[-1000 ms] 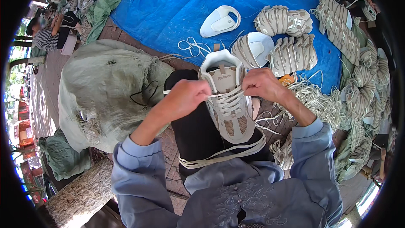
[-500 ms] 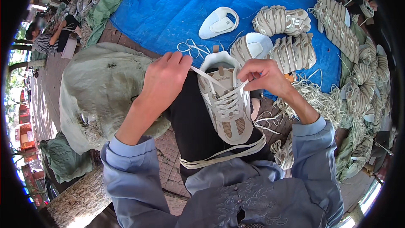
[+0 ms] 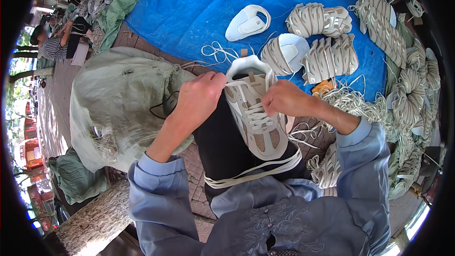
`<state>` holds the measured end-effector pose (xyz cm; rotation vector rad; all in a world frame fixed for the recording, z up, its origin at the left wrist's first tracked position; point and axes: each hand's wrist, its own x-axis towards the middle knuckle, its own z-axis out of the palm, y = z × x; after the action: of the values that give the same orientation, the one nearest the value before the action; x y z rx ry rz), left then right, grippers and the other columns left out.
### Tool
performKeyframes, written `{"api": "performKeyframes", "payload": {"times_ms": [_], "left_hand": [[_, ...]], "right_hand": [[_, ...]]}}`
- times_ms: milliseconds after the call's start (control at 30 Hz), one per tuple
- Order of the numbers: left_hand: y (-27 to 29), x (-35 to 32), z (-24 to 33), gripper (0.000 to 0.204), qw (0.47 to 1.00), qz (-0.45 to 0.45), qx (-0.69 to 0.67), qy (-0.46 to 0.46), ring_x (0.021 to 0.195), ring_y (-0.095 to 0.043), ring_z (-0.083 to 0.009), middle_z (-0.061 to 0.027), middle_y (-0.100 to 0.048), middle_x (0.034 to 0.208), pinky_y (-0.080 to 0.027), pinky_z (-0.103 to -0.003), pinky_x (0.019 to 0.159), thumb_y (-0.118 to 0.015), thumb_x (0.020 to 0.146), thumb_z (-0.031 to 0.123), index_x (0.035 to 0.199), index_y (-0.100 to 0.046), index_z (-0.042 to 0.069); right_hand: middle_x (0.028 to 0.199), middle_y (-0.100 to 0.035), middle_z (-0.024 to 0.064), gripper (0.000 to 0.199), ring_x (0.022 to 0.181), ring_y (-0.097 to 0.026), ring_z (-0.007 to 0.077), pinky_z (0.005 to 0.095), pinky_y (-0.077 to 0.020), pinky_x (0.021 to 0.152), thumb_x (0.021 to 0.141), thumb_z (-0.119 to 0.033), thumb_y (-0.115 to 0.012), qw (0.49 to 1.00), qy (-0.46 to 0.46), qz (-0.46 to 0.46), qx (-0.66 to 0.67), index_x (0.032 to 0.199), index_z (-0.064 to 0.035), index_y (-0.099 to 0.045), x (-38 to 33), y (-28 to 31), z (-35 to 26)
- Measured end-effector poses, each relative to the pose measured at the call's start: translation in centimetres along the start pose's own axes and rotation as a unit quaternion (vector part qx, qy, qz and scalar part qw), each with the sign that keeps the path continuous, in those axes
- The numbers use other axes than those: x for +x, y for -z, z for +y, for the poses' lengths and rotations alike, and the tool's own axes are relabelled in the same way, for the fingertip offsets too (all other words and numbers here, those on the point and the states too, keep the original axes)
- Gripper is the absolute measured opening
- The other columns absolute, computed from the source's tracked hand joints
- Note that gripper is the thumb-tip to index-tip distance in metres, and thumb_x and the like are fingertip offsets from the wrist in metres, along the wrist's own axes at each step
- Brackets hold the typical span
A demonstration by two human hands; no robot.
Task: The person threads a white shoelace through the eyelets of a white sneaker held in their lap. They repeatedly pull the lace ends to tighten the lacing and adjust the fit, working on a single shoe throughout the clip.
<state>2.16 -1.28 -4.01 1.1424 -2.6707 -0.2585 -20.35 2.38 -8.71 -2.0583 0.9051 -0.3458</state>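
Observation:
A beige and white shoe upper [image 3: 271, 146] rests on my black-clad thighs, toe toward me, its pale lacing crossed over the tongue. My left hand [image 3: 201, 96] is closed in a pinch at the upper's left collar, holding a white shoelace [image 3: 241, 83] that runs to the eyelets. Against the right side of the lacing, my right hand [image 3: 286, 98] is curled shut; its fingertips are turned away, so what they grip is hidden. Several loose cream laces [image 3: 256, 174] lie across my thighs below the toe.
Ahead, a blue tarp [image 3: 189, 19] bears a single upper [image 3: 249, 22] and stacked uppers [image 3: 330, 60]. A heap of laces [image 3: 358, 106] lies right, beside more bundled uppers [image 3: 411, 90]. A pale cloth-covered bulk [image 3: 118, 99] stands left. A seated person [image 3: 54, 45] is far left.
My right hand has shifted down and left along the lacing, its fingers curling in. My left hand has moved slightly right and down, nearer the collar, and the lace stretch between the hands is shorter.

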Motion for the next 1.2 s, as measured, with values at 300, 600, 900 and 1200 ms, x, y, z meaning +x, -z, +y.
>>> {"api": "performKeyframes", "payload": {"times_ms": [300,600,900,1200], "left_hand": [[-0.7,0.0,-0.5,0.007,0.999,0.0,0.018,-0.043,0.061,-0.054,-0.0248,-0.0085,-0.048,0.066,-0.045,-0.034,0.05,-0.055,0.071,0.0,0.076,-0.051,0.005],[0.9,-5.6,-2.1,0.017,0.99,-0.007,0.127,-0.065,0.065,-0.052,-0.0207,-0.0071,-0.044,0.07,-0.046,-0.031,0.054,-0.054,0.062,0.001,0.078,-0.05,0.004],[1.4,-7.2,-3.5,0.021,0.963,-0.003,0.26,-0.075,0.064,-0.049,-0.0181,-0.0048,-0.043,0.073,-0.045,-0.027,0.055,-0.056,0.06,0.004,0.081,-0.052,0.005],[5.8,2.3,0.3,0.022,0.946,0.168,0.247,-0.124,0.066,-0.051,-0.0177,-0.0032,-0.049,0.075,-0.044,-0.029,0.05,-0.057,0.062,0.001,0.082,-0.058,0.01]], "right_hand": [[0.051,-0.053,0.0079,0.017,0.046,-0.049,0.0177,0.0277,-0.0376,0.047,0.059,-0.017,-0.067,0.991,-0.086,-0.085,0.054,0.065,-0.0016,-0.062,-0.9,3.0,0.5],[0.049,-0.053,0.0039,0.013,0.046,-0.05,0.0094,0.0242,-0.038,0.044,0.058,-0.014,-0.064,0.964,-0.174,-0.049,0.194,0.063,-0.0024,-0.062,0.1,1.9,0.8],[0.056,-0.056,0.0019,0.008,0.051,-0.051,0.0068,0.0217,-0.0403,0.048,0.059,-0.006,-0.065,0.924,-0.203,0.146,0.288,0.065,-0.0016,-0.061,-0.8,-0.4,2.8],[0.073,-0.057,-0.0002,0.022,0.059,-0.046,0.0052,0.0202,-0.038,0.053,0.058,0.001,-0.068,0.977,-0.026,0.166,0.13,0.078,-0.0041,-0.064,0.4,4.6,-2.8]]}}
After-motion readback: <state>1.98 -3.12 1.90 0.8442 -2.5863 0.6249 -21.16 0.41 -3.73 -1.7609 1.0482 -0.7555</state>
